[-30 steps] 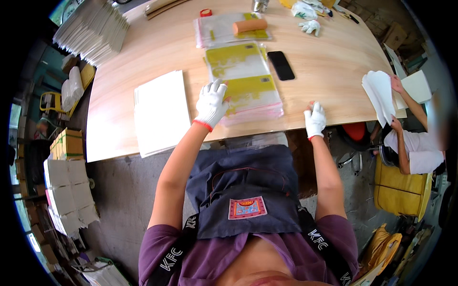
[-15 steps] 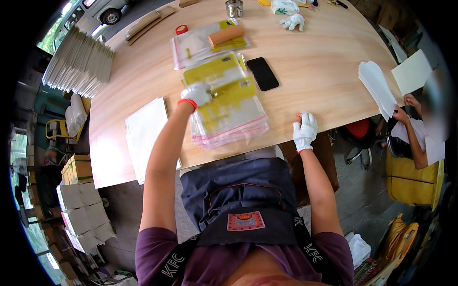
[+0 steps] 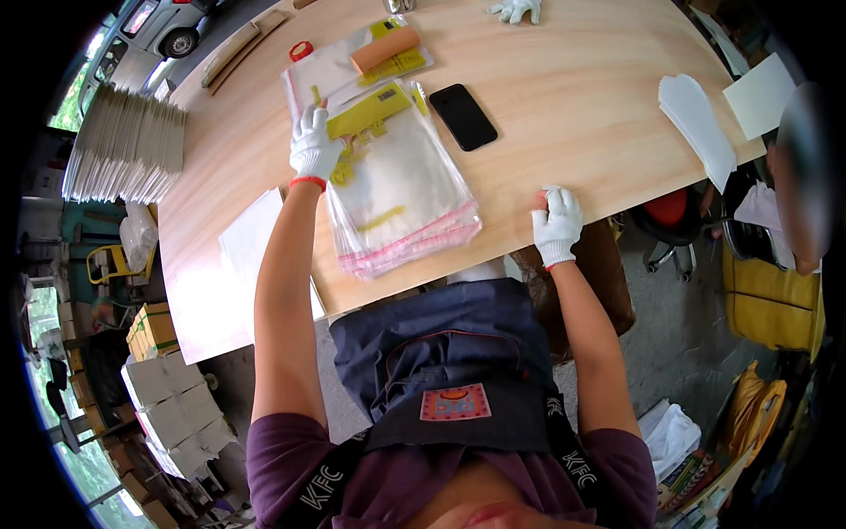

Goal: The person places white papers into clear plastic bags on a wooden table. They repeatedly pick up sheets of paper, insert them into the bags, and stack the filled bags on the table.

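Note:
A stack of clear plastic bags (image 3: 410, 172) with yellow print and pink strips along the near edge lies in front of me. My left hand (image 3: 315, 150), in a white knit glove with a red cuff, rests at the stack's far left side. Its fingers are stretched out and its thumb lies over the bags. At the table's front edge, right of the stack, my right hand (image 3: 558, 222) rests in a matching glove, holding nothing, fingers loosely bent and thumb apart. A black phone (image 3: 463, 116) lies just right of the bags.
Farther back, an orange-brown roll (image 3: 385, 50) lies on more plastic bags, near a red ring (image 3: 300, 50). White sheets (image 3: 251, 242) lie at left, below a tall paper stack (image 3: 123, 145). Fanned white sheets (image 3: 696, 128) lie at right, near another person. A spare glove (image 3: 515, 11) lies far back.
My left hand has moved from the middle of the bags to their far left side, its fingers now stretched. The upper yellow-printed bag no longer lies across the middle. The view has shifted slightly.

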Demonstrator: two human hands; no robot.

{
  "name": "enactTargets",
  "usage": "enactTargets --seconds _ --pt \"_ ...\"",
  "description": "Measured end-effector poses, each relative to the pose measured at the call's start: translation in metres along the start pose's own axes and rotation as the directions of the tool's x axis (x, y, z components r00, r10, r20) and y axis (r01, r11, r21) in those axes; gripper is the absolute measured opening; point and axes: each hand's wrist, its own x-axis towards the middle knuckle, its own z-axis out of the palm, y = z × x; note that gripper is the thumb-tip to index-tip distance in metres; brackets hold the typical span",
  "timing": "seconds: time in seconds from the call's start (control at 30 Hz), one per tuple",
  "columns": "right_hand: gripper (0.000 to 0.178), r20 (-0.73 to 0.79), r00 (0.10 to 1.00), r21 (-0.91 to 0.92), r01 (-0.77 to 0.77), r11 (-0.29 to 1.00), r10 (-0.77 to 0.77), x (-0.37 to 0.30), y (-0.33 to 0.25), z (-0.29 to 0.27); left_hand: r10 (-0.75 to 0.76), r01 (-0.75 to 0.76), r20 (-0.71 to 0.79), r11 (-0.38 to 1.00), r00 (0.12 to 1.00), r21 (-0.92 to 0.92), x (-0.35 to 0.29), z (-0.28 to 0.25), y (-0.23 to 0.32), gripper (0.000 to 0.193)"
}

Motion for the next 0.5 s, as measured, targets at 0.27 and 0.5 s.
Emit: enactTargets --seconds 0.27,0.5 --pt "0.019 0.004 0.998 0.114 -0.058 0.992 0.057 0.016 -0.014 0.011 -0.279 0.409 0.4 0.866 0.873 -0.288 -0.148 -0.038 -0.024 0.054" --pt "0.034 0.071 0.97 0.16 0.219 0.963 -0.232 0.007 -0.102 0.033 -0.287 0.412 0.382 0.86 0.879 -0.302 -0.186 -0.067 0.005 0.055"
